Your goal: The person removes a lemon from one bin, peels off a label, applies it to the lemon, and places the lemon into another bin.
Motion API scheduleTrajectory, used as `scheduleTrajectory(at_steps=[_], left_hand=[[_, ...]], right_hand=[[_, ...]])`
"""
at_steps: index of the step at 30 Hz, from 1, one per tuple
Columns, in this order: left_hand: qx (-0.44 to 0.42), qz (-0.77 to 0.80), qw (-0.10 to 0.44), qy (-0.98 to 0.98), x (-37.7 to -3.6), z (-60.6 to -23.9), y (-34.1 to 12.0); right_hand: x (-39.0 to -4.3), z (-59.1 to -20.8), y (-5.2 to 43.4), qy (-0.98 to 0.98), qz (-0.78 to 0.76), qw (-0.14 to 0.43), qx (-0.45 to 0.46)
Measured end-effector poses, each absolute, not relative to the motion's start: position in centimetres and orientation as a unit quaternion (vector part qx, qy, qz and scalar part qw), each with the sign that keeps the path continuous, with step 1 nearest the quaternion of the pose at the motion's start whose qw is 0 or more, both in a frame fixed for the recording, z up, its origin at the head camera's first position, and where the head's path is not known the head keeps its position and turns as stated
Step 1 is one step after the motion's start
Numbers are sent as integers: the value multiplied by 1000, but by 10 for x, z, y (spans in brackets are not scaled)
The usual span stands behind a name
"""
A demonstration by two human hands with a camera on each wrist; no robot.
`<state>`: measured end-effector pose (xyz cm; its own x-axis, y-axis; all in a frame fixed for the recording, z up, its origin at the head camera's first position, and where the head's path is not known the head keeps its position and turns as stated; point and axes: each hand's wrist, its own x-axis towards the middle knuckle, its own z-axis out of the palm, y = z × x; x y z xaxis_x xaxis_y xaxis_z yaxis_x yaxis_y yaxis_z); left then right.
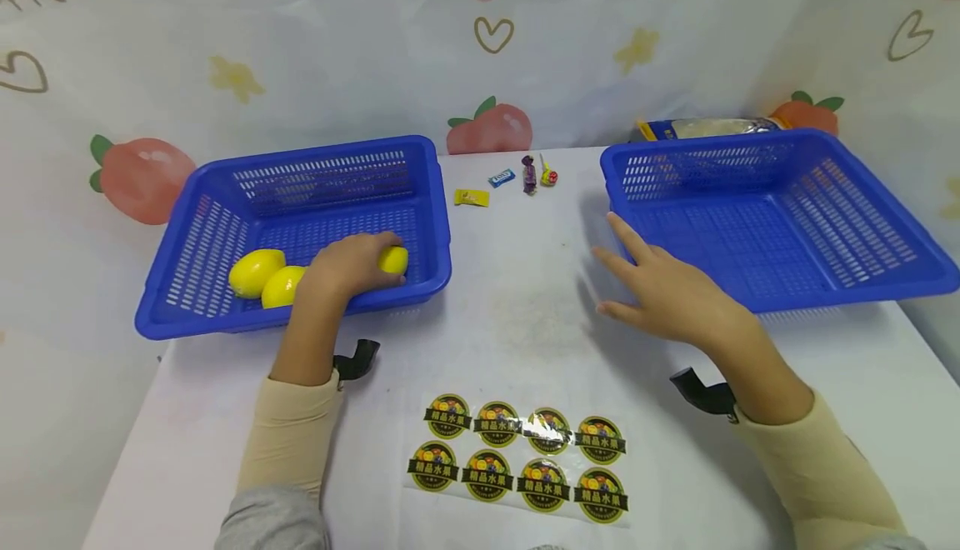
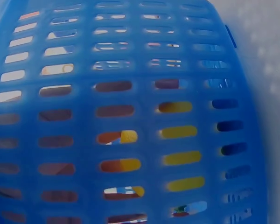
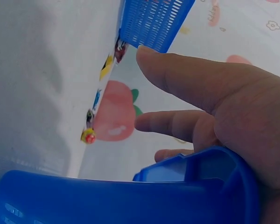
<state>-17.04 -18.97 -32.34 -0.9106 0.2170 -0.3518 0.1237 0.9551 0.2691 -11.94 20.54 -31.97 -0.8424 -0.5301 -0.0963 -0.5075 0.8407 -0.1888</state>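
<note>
I see a lemon (image 1: 393,259) at the near right corner of the left blue basket (image 1: 202,192), with my left hand (image 1: 351,265) curled over it and gripping it. Two more lemons (image 1: 268,277) lie side by side just left of that hand, on the basket floor. My right hand (image 1: 663,287) rests flat on the counter (image 1: 525,317) with fingers spread and straight, holding nothing, just beside the near left corner of the right blue basket (image 1: 780,221). A sheet of round fruit stickers (image 1: 517,457) lies near me between my arms. Small wrapped candies (image 1: 510,179) sit between the baskets at the back.
</note>
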Motion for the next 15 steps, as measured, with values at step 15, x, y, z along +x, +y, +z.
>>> scheduleTrajectory(at_steps=[15], left_hand=[[73, 121, 145, 979, -170, -322, -190]], right_hand=[[-118, -320, 204, 956, -76, 56, -277]])
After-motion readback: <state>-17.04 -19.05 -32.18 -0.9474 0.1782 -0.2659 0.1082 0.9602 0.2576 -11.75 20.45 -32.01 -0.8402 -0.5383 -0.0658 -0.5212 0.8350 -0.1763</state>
